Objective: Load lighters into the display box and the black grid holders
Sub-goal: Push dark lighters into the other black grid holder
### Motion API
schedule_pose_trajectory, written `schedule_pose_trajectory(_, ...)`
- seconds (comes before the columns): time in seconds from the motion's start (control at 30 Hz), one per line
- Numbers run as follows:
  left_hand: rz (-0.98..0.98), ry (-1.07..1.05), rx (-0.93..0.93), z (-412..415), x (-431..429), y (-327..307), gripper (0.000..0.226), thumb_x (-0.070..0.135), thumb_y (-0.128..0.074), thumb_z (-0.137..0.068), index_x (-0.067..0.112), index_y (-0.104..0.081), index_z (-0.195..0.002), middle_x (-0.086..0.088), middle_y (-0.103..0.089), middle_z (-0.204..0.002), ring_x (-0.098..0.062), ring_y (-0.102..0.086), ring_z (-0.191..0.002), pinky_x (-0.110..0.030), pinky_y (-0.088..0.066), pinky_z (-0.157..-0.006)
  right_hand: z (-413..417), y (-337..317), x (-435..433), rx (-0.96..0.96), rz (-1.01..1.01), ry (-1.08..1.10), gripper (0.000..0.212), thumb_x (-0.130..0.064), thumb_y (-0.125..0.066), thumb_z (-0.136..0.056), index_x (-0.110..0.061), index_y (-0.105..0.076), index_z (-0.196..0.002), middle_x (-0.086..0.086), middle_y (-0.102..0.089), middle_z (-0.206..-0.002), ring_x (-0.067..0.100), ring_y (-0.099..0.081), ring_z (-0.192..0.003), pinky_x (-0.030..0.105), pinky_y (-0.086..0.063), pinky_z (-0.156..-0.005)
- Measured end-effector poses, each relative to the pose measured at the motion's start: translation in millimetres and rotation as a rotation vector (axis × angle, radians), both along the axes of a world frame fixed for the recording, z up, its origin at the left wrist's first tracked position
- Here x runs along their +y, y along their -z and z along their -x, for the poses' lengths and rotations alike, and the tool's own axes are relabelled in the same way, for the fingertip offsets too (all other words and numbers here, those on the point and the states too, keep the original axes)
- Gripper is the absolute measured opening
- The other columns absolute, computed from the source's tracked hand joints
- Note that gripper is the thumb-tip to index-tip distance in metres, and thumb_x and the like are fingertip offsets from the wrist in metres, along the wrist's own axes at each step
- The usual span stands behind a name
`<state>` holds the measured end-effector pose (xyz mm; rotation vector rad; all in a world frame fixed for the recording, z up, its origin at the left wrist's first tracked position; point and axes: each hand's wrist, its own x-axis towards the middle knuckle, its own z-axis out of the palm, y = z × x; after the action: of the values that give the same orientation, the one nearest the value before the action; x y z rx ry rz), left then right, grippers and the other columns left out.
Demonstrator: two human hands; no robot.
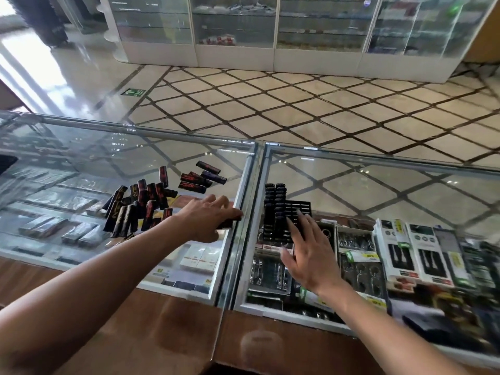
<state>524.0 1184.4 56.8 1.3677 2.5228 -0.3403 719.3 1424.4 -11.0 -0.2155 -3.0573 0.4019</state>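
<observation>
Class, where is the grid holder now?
Head view, centre: the holder is on the right glass pane beside the metal divider, under the right hand; left hand holds a lighter.

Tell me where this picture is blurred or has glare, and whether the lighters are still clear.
Head view: motion blur smears the lower right, worst on the packaged goods under the glass; the loose lighters and black grid holder are fairly sharp; daylight glare washes out the floor at upper left; the wide-angle lens slightly bows the counter's metal frame.

Black grid holder [296, 211], part-filled, lies right of piled loose lighters [138, 207].
</observation>
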Motion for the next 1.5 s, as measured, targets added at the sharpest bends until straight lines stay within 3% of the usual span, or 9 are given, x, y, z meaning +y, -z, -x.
schedule_pose_trajectory(0.13,0.003,0.06,0.006,0.7,-0.8,2.1,0.097,0.027,-0.065,-0.09,0.057,0.0,-0.155,-0.006,-0.036,-0.147,-0.027,-0.043,-0.129,-0.04,-0.057,-0.09,2.8,-3.3,-3.6,-0.128,-0.116,-0.006,0.093,-0.081,-0.006,-0.094,-0.022,0.013,-0.162,0.002,0.019,-0.169,0.021,0.018,-0.156,0.046,-0.003,-0.129)
schedule_pose_trajectory(0.4,-0.076,0.133,0.094,-1.5,-7.1,14.5,0.068,0.019,-0.058,-0.093,0.038,-0.024,-0.149,-0.004,-0.037,-0.141,-0.028,-0.043,-0.128,-0.043,-0.052,-0.09,7.9,-13.8,-37.6,-0.182,-0.078,0.123,0.121,-0.1,-0.006,-0.076,-0.017,0.018,-0.161,0.005,0.023,-0.166,0.025,0.023,-0.155,0.045,0.009,-0.127)
schedule_pose_trajectory(0.57,-0.377,0.078,0.055,1.2,-22.3,38.2,0.047,0.006,-0.065,-0.08,0.023,-0.053,-0.122,-0.006,-0.054,-0.122,-0.029,-0.052,-0.112,-0.046,-0.056,-0.089,12.6,-7.8,-53.2,-0.105,-0.095,0.213,0.119,-0.097,-0.017,-0.082,-0.012,-0.007,-0.164,0.009,-0.002,-0.17,0.028,0.002,-0.158,0.051,-0.01,-0.128)
schedule_pose_trajectory(0.7,-0.566,-0.016,0.058,-0.2,-30.4,54.6,0.034,0.014,-0.07,-0.082,0.019,-0.058,-0.114,-0.006,-0.059,-0.113,-0.027,-0.057,-0.102,-0.043,-0.06,-0.076,14.9,-7.6,-53.4,-0.137,-0.1,0.227,0.119,-0.099,-0.013,-0.079,-0.018,0.001,-0.165,0.006,0.003,-0.172,0.024,0.007,-0.158,0.049,-0.008,-0.129)
schedule_pose_trajectory(0.97,-0.834,0.013,-0.017,-6.1,-33.8,56.2,0.023,0.038,-0.061,-0.097,0.015,-0.062,-0.102,0.004,-0.06,-0.092,-0.002,-0.047,-0.065,-0.009,-0.034,-0.051,13.9,-13.1,-54.7,-0.148,-0.094,0.248,0.119,-0.101,-0.012,-0.077,-0.022,0.01,-0.163,0.0,0.012,-0.171,0.018,0.018,-0.156,0.042,0.002,-0.129)
schedule_pose_trajectory(1.07,-1.027,-0.24,-0.293,-15.4,-21.7,47.7,0.013,0.03,-0.059,-0.102,0.019,-0.06,-0.096,0.013,-0.059,-0.074,-0.002,-0.054,-0.057,-0.013,-0.039,-0.047,14.2,-11.5,-55.3,-0.151,-0.092,0.232,0.116,-0.099,-0.011,-0.079,-0.023,0.013,-0.163,-0.001,0.014,-0.171,0.018,0.02,-0.156,0.046,-0.003,-0.129)
schedule_pose_trajectory(1.2,-1.258,-0.845,-1.337,-38.3,3.1,30.0,0.026,0.035,-0.048,-0.107,0.011,-0.054,-0.098,-0.002,-0.056,-0.069,-0.017,-0.047,-0.052,-0.028,-0.042,-0.044,12.0,-10.8,-61.2,-0.135,-0.084,0.239,0.106,-0.094,-0.011,-0.084,-0.026,0.015,-0.162,-0.003,0.015,-0.171,0.017,0.024,-0.155,0.046,0.0,-0.129)
schedule_pose_trajectory(1.27,-1.234,-1.041,-1.678,-50.1,8.8,25.3,0.032,0.045,-0.046,-0.106,0.014,-0.053,-0.1,-0.002,-0.054,-0.071,-0.015,-0.045,-0.051,-0.028,-0.044,-0.045,10.7,-7.7,-65.0,-0.131,-0.08,0.252,0.103,-0.091,-0.01,-0.087,-0.026,0.015,-0.162,-0.003,0.015,-0.171,0.016,0.026,-0.154,0.046,-0.001,-0.129)
schedule_pose_trajectory(1.5,-1.201,-1.114,-2.077,-52.3,22.2,28.5,0.01,0.027,-0.055,-0.095,0.022,-0.062,-0.099,-0.006,-0.062,-0.095,-0.015,-0.046,-0.061,-0.024,-0.038,-0.048,11.8,-7.9,-62.1,-0.083,-0.069,0.27,0.101,-0.089,-0.013,-0.089,-0.024,0.001,-0.165,-0.003,0.006,-0.172,0.016,0.019,-0.156,0.046,-0.005,-0.129)
